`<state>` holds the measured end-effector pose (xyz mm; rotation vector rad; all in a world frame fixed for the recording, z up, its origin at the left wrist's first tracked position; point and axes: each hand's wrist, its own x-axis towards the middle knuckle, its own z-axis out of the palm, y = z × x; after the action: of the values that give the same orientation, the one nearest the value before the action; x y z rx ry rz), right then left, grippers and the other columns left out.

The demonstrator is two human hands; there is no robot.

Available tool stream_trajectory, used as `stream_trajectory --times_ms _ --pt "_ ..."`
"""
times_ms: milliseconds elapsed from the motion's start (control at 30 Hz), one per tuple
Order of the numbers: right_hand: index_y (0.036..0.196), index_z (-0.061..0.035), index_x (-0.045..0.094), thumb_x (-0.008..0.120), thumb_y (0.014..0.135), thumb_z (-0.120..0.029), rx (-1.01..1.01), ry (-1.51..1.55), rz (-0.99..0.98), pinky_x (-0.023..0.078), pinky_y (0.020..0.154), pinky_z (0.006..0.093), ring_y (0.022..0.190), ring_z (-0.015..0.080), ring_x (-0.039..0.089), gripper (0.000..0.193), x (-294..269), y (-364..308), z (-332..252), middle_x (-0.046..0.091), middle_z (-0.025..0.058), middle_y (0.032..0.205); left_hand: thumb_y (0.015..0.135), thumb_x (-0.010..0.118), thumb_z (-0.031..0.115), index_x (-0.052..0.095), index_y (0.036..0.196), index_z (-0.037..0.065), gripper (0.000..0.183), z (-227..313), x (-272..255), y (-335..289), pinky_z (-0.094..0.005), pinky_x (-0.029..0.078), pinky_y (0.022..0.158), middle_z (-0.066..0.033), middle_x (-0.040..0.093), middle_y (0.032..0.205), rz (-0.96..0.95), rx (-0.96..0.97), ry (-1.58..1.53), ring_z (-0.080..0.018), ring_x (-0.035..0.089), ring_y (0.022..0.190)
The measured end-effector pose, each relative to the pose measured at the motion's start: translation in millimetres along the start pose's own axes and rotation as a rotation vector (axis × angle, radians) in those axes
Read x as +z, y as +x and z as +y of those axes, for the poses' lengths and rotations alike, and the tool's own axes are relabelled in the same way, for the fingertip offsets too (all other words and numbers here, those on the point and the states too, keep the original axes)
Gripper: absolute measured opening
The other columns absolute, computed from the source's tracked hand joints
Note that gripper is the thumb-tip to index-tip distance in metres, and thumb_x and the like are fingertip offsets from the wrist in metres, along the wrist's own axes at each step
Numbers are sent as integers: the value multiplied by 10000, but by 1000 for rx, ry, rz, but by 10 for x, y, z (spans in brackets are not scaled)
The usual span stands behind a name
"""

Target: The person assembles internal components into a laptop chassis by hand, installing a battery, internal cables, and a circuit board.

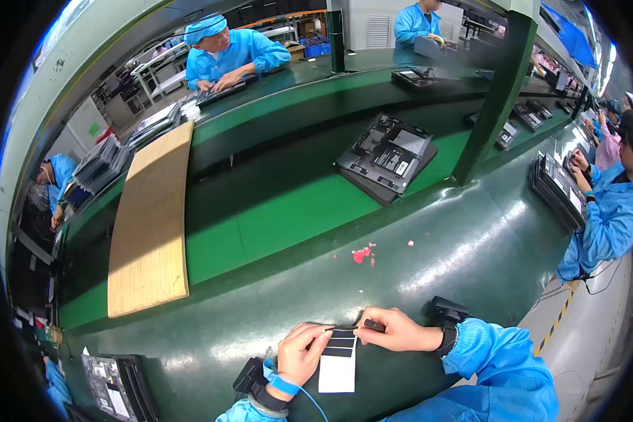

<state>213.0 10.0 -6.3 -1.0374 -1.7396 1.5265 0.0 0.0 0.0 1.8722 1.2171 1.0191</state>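
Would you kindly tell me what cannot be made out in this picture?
In the head view:
Dark piece: gripped end hidden by the right hand.
White sheet: upper left edge partly covered by the left hand.
Lower-left laptop stack: cut off by the bottom edge.
Red scraps: too small to identify.

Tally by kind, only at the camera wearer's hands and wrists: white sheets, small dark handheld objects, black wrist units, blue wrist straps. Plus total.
White sheet: 1
Small dark object, in the right hand: 1
Black wrist units: 2, one per wrist
Blue wrist strap, left wrist: 1
Total: 5
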Motion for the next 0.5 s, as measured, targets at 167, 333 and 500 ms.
stream_trajectory --times_ms 167,333,500 --pt "821 -31 505 561 866 -185 -2 23 30 389 531 226 624 45 508 169 -41 62 -26 593 21 684 772 635 57 652 926 38 156 23 -9 78 -227 448 618 -58 610 788 -48 -224 -138 -119 579 720" --pt "891 -40 546 550 870 -225 24 -24 -27 395 520 239 583 72 513 186 -110 4 -117 612 15 697 789 634 72 634 919 5 146 28 5 77 -209 439 614 -14 593 774 -98 -288 -381 -76 540 692" --pt "949 -101 581 584 731 -138 -262 -709 23 485 613 386 686 304 610 221 -889 -8 -593 630 105 766 820 593 79 603 844 5 79 44 -602 175 -203 433 552 -5 589 695 248 -375 -523 -58 534 624"
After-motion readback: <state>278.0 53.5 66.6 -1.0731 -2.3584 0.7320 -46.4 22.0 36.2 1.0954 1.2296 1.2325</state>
